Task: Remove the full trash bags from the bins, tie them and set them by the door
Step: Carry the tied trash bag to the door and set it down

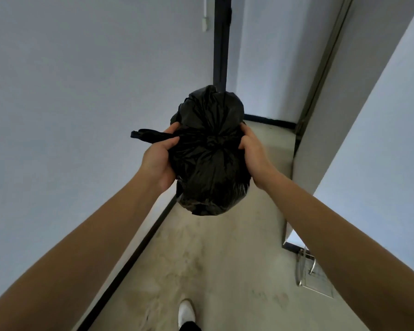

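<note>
- We have one view only: a wide-angle camera on the person's head.
- It faces forward and steeply down, along both forearms to the floor (pixel 215 259).
- Close range: the arms fill the lower corners; a white shoe (pixel 186 311) sits at the bottom edge.
- Walls bow outward at the edges.

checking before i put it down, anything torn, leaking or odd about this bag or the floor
No tear or leak shows on the black trash bag, knotted and held between the left hand and right hand. The floor is stained and scuffed, but nothing spilled.
</note>
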